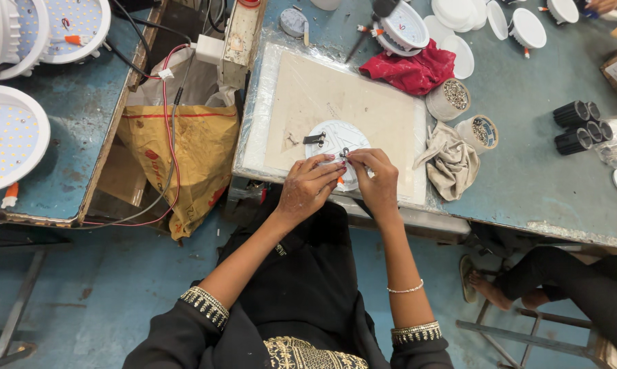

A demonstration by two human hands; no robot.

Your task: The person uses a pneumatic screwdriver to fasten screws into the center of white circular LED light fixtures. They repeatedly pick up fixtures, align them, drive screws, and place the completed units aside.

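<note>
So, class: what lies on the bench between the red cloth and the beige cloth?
In the head view, two small round tubs of tiny metal parts sit between the red cloth and the beige cloth, one beside each.

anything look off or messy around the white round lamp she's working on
Nothing spilled or broken. Both hands, left hand and right hand, pinch a small metal clip at the round white lamp housing. A crumpled beige rag and red cloth lie loose nearby.
</note>
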